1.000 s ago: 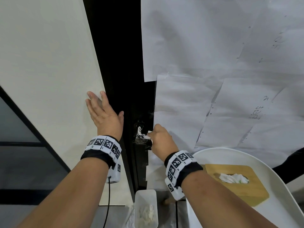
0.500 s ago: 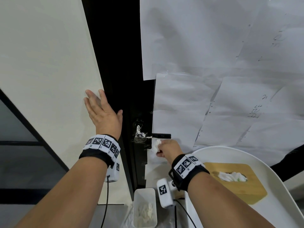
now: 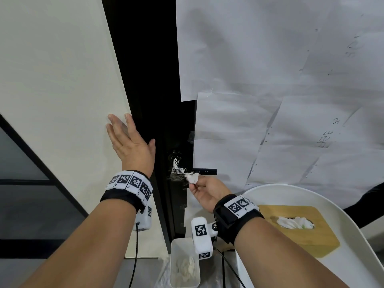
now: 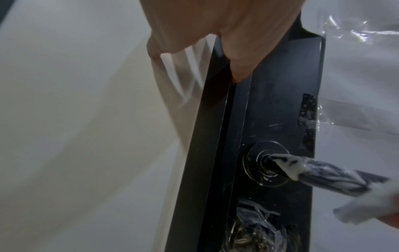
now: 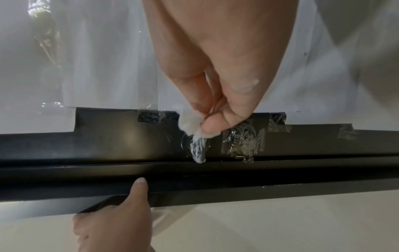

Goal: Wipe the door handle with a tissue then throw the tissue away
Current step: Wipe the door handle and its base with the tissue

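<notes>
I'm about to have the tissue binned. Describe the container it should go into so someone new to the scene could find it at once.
Start at the black door frame running down the middle of the head view and follow it to the floor. At its foot, below the right hand, stands a small white rectangular bin. Unlike the wooden tissue box on the white round table, it is open-topped and already holds crumpled tissues.

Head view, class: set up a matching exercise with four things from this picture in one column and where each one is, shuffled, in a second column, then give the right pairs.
Things:
1. left hand
2. tissue
3. tissue box
4. bin

Places:
A. on the white table
B. flat against the pale wall
C. low down, between the two forearms
D. pinched by the right hand at the door handle

Pairs: 1-B, 2-D, 3-A, 4-C
</notes>
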